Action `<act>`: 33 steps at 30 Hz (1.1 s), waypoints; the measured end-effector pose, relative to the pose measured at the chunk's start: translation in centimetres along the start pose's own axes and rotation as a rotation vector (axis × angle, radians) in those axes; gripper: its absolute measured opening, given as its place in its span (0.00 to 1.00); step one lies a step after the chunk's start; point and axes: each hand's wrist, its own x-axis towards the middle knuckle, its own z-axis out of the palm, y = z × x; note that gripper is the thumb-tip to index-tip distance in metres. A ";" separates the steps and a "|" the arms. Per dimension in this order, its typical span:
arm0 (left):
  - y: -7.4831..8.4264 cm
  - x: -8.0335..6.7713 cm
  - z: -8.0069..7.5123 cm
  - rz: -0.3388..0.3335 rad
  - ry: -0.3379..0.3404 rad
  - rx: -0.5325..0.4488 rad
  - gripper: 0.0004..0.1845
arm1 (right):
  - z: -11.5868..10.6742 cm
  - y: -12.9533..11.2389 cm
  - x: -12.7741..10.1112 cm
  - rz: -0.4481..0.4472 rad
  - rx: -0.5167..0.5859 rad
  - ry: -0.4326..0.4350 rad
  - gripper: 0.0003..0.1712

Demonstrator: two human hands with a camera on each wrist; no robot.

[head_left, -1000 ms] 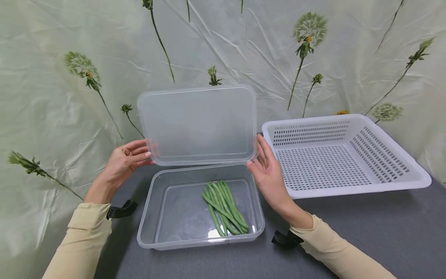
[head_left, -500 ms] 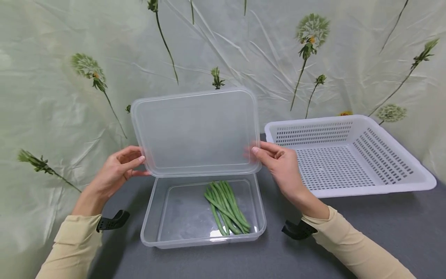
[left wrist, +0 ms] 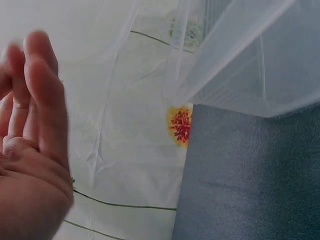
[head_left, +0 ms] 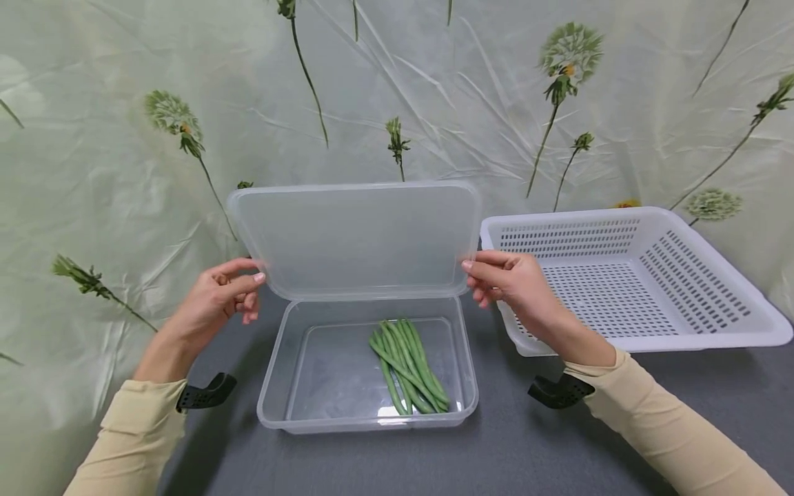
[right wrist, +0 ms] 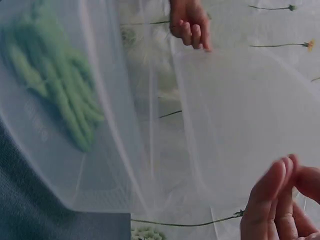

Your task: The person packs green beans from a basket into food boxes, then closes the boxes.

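A translucent rectangular plastic lid is held tilted up behind the clear plastic container. My left hand pinches the lid's left edge between thumb and fingers. On the opposite side, my right hand pinches the right edge. Several green beans lie bundled in the right half of the container. The right wrist view shows the lid stretched between both hands, with the beans seen through the container wall. In the left wrist view, the left hand is close to the camera.
To the right, a white perforated plastic basket stands on the dark grey tabletop, partly behind the right hand. A pale curtain printed with dandelions hangs behind everything.
The lid has come down and its top edge tilts further back. My right hand went from an open palm against the lid's edge to a pinch on it; the view shifted slightly left.
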 end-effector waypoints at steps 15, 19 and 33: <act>-0.2 -1.2 -0.1 -0.020 -0.113 -0.328 0.21 | -0.5 -0.6 0.0 0.147 0.457 -0.139 0.12; 0.1 -1.5 -0.2 -0.081 -0.055 -0.204 0.19 | -0.4 -0.4 -0.4 0.159 0.302 -0.124 0.14; -0.1 -3.2 0.6 -0.317 0.001 0.262 0.28 | 1.2 0.9 -2.5 -0.006 -0.255 -0.077 0.34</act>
